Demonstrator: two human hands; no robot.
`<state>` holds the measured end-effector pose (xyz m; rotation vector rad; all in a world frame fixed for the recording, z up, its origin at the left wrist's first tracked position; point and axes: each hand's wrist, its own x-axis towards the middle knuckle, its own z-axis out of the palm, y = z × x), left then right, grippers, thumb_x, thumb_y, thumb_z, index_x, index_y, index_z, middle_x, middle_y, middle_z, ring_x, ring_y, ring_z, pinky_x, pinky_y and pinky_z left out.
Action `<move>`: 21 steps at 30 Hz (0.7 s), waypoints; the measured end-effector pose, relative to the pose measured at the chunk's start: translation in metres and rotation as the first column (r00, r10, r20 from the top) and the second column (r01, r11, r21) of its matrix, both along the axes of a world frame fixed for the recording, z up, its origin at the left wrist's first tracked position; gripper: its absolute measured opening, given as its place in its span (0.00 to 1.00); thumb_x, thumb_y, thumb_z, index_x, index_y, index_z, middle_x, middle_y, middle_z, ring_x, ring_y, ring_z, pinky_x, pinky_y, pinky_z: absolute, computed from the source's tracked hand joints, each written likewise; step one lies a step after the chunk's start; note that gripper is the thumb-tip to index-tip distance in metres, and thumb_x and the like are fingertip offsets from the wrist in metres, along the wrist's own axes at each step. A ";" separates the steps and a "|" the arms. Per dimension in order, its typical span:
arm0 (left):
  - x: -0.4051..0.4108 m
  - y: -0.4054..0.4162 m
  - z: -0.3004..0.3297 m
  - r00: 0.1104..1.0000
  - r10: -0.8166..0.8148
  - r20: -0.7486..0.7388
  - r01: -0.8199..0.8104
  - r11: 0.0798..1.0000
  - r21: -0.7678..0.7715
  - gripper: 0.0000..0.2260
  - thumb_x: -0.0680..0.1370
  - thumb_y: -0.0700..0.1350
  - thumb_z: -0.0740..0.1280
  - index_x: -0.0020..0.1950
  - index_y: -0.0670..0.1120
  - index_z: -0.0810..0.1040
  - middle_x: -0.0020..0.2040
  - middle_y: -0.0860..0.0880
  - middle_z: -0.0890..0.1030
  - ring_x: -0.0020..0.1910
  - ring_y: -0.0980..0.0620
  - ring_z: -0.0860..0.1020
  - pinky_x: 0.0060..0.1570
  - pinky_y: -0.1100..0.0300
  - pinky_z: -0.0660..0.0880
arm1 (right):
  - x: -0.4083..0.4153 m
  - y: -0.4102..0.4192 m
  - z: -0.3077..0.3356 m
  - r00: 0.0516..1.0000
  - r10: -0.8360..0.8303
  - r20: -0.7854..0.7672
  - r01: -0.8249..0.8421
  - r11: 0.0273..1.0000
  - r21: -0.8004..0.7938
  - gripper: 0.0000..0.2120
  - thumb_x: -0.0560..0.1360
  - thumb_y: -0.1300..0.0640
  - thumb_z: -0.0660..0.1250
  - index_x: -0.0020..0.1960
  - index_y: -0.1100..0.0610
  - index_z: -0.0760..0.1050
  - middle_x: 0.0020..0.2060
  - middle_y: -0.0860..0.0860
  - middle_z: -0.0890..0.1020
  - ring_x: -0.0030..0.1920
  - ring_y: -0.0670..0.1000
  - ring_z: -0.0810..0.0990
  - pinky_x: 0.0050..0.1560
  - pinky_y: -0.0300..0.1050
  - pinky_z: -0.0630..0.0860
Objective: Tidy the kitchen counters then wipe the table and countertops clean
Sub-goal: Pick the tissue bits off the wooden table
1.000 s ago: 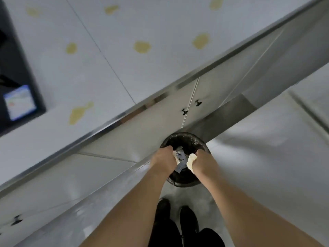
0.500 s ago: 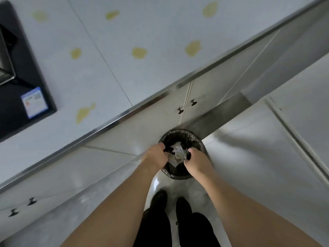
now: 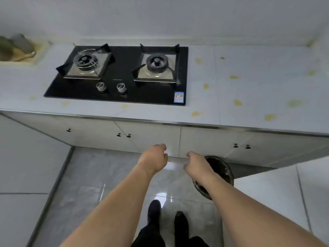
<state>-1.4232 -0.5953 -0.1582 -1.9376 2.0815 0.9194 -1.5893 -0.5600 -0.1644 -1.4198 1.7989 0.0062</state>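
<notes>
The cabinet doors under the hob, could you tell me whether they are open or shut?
Shut: the cabinet doors lie flush in one flat white front beneath the countertop edge, with no gap showing.

The countertop (image 3: pixel 249 90) is smooth pale tile with a soft sheen, blotched with yellow stains (image 3: pixel 237 102), and edged by a bright metal strip (image 3: pixel 195 124). The hob (image 3: pixel 124 93) is glossy black glass with brushed steel burner trays (image 3: pixel 156 72) and matt dark pan supports. The floor tiles (image 3: pixel 92 177) are polished and mirror-glossy. The cabinet doors (image 3: pixel 151 136) look smooth and matt white.
</notes>
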 end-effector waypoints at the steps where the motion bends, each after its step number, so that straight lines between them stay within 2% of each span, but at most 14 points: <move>1: 0.004 0.000 0.001 1.000 0.019 -0.004 -0.019 1.000 -0.006 0.17 0.82 0.46 0.57 0.71 0.45 0.70 0.67 0.46 0.75 0.62 0.44 0.75 0.59 0.54 0.74 | 0.003 -0.004 0.003 1.000 0.011 0.001 -0.011 1.000 -0.004 0.23 0.76 0.59 0.62 0.70 0.59 0.67 0.65 0.55 0.74 0.64 0.56 0.73 0.59 0.44 0.71; 3: 0.056 0.025 0.008 0.987 0.163 -0.009 -0.163 0.986 -0.034 0.18 0.81 0.45 0.58 0.70 0.45 0.70 0.67 0.45 0.75 0.63 0.44 0.75 0.60 0.53 0.73 | 0.054 -0.007 0.012 0.989 0.150 0.009 -0.150 0.989 -0.019 0.24 0.75 0.59 0.63 0.71 0.59 0.67 0.67 0.56 0.73 0.65 0.56 0.72 0.62 0.44 0.71; 5: 0.100 0.048 0.010 0.962 0.273 -0.010 -0.273 0.960 -0.059 0.17 0.81 0.45 0.58 0.69 0.44 0.71 0.66 0.45 0.75 0.63 0.44 0.74 0.59 0.53 0.73 | 0.097 -0.005 0.016 0.966 0.257 0.009 -0.257 0.966 -0.037 0.21 0.74 0.60 0.63 0.67 0.60 0.70 0.64 0.57 0.75 0.64 0.57 0.74 0.61 0.47 0.72; 9: 0.195 0.108 0.010 0.865 0.502 -0.009 -0.501 0.862 -0.082 0.16 0.81 0.46 0.57 0.68 0.44 0.72 0.65 0.44 0.76 0.62 0.42 0.75 0.59 0.51 0.73 | 0.196 0.018 0.021 0.869 0.495 0.002 -0.495 0.868 -0.035 0.23 0.74 0.59 0.63 0.69 0.56 0.69 0.66 0.54 0.74 0.65 0.55 0.73 0.62 0.45 0.71; 14: 0.306 0.197 0.008 0.697 0.716 -0.028 -0.716 0.694 -0.077 0.16 0.82 0.45 0.56 0.68 0.42 0.72 0.65 0.43 0.76 0.62 0.43 0.75 0.59 0.53 0.73 | 0.320 0.066 0.020 0.680 0.733 -0.033 -0.733 0.679 -0.045 0.23 0.75 0.58 0.63 0.70 0.58 0.68 0.67 0.56 0.73 0.67 0.55 0.71 0.63 0.43 0.68; 18: 0.396 0.282 -0.003 0.543 0.838 -0.055 -0.840 0.540 -0.059 0.16 0.82 0.43 0.57 0.68 0.41 0.72 0.65 0.42 0.76 0.63 0.43 0.74 0.57 0.56 0.70 | 0.426 0.124 0.014 0.562 0.826 -0.038 -0.827 0.562 -0.026 0.23 0.74 0.59 0.63 0.70 0.57 0.68 0.67 0.55 0.73 0.66 0.55 0.73 0.64 0.45 0.70; 21: 0.447 0.332 -0.010 0.443 0.894 -0.064 -0.896 0.441 -0.038 0.16 0.82 0.44 0.57 0.67 0.41 0.72 0.65 0.41 0.76 0.64 0.42 0.74 0.59 0.56 0.71 | 0.489 0.163 0.016 0.464 0.885 -0.033 -0.886 0.463 -0.034 0.24 0.75 0.59 0.63 0.70 0.59 0.68 0.68 0.56 0.73 0.67 0.54 0.71 0.64 0.43 0.67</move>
